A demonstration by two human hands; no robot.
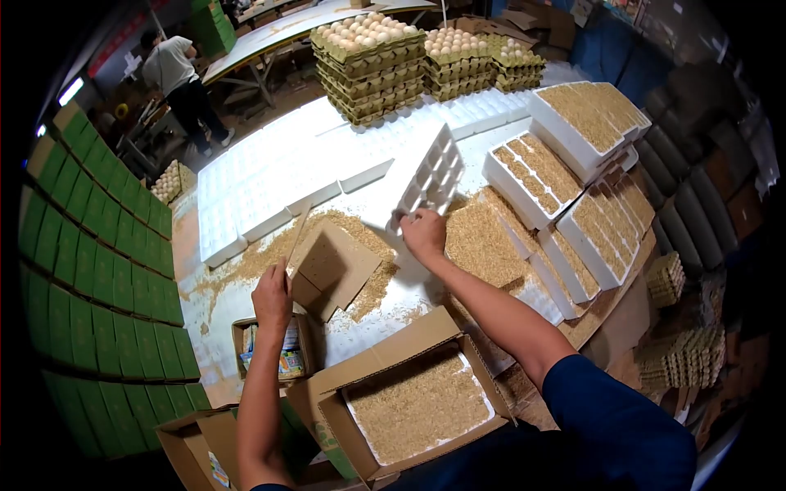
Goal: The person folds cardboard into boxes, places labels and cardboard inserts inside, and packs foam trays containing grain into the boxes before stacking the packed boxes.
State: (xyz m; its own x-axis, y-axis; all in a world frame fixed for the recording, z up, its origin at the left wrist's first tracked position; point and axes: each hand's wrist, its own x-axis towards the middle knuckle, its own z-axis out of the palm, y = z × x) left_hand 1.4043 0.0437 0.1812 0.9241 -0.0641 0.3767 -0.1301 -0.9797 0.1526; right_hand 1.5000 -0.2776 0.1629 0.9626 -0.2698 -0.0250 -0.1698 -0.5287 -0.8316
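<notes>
My right hand (423, 236) is closed on the lower edge of a white foam tray (432, 173), which is tilted up and shows rows of square cells. My left hand (273, 296) grips a thin tan strip (300, 231), perhaps cardboard seen edge-on. Between my hands a folded piece of cardboard (348, 260) lies over loose husks (372, 233) on the white table. Close to my body stands an open cardboard box (385, 356), and inside it a white tray is covered with husks (422, 405).
Foam trays filled with husks (536, 176) are stacked at the right. White foam trays (246, 188) line the far left. Egg stacks on pulp trays (368, 69) stand behind. Green boxes (98, 270) form a wall at left. A small box of packets (286, 360) sits below my left hand. Another person (176, 78) stands far off.
</notes>
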